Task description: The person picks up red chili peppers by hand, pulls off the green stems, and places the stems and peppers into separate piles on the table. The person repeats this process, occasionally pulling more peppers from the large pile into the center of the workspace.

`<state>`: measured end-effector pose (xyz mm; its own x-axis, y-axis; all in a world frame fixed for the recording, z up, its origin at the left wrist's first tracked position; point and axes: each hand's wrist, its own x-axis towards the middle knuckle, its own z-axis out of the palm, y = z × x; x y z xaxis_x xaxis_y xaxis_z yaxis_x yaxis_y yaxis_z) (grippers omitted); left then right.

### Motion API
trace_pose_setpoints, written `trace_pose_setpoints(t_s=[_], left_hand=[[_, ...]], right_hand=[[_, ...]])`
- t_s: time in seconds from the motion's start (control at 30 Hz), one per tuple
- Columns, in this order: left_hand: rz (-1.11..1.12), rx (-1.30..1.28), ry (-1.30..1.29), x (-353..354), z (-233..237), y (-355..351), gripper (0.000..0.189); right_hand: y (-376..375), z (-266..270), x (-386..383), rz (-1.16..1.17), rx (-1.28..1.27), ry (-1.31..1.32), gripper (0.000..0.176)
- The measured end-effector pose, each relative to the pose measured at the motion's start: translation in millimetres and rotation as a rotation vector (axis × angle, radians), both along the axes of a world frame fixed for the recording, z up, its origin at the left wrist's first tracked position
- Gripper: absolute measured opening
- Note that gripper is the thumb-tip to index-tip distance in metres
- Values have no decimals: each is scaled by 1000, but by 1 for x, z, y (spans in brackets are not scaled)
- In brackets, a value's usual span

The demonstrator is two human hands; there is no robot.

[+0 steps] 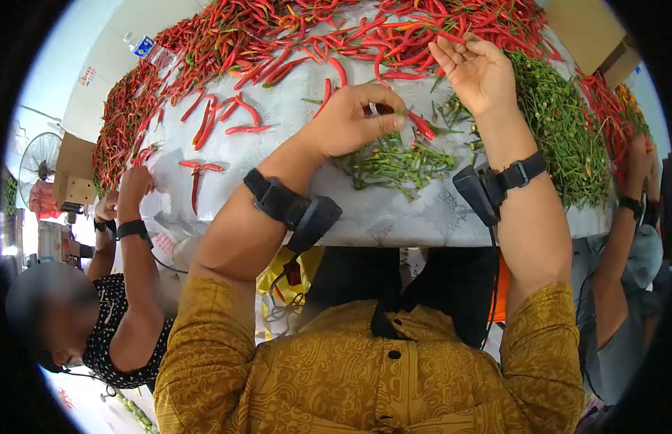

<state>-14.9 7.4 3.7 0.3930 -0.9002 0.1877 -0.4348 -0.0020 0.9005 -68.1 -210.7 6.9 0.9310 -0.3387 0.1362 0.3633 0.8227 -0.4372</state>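
Note:
My left hand [354, 119] is over the table with its fingers curled and thumb and forefinger pinched together. What sits at those fingertips is too small to name, though a greenish bit shows there. Just right of them is a red chili pepper [423, 127] with a green stem. Raised beside the red chili heap, my right hand [484, 76] has its palm turned up and fingers loosely bent, apart from the thumb. A red chili [452, 36] shows at its fingertips, apparently behind them. Beneath my hands lies a small pile of green stems [397, 166].
Red chilies [264, 29] are heaped along the far side of the table [278, 108]. A large mound of green stems [560, 130] lies to the right. Several loose chilies [206, 123] lie left. A bottle [151, 52] stands far left. Co-workers' hands [135, 189] are at both sides.

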Motion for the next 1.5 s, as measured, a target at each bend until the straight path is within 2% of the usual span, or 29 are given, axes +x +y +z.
trace_pose_setpoints(t_s=[0.03, 0.1, 0.23, 0.3, 0.43, 0.47, 0.5, 0.57, 0.67, 1.1, 1.27, 1.33, 1.4, 1.5], left_hand=[[-4, 4, -2, 1, 1, -1, 20], [-53, -128, -469, 3, 2, -2, 23], [22, -165, -471, -1, 4, -5, 27], [142, -151, -482, -6, 5, -6, 29], [280, -170, -436, -6, 3, -7, 29], [354, -197, -359, -5, 1, -8, 28], [427, -225, -282, -4, 0, -9, 27], [442, -226, -302, -5, 1, -8, 25], [450, -243, -318, -5, 1, -9, 21], [399, -208, -323, -8, 4, -7, 17], [371, -222, -340, -8, 4, -7, 16], [357, -203, -334, -9, 4, -6, 18], [374, -144, -147, -12, 5, -7, 18], [353, -94, -128, -10, 5, -5, 19]], right_hand=[[-2, -2, 0, 28, 9, -28, 4], [-6, -5, 0, 53, 22, -58, 6], [-8, -7, -1, 104, -36, -66, 7], [-3, -3, -2, 113, -95, -50, 7], [12, 1, -5, 34, -403, 18, 8], [15, 2, -6, 25, -519, 20, 9], [17, 3, -8, 27, -517, 19, 9], [21, 5, -10, 36, -719, 41, 9], [28, 5, -11, 29, -830, 77, 9], [29, 6, -13, 17, -797, 44, 12], [32, 3, -14, 201, -902, 1, 21], [31, 2, -13, 210, -919, -3, 22], [32, 5, -16, 220, -935, -7, 23], [36, 7, -18, 181, -1017, -17, 22]])
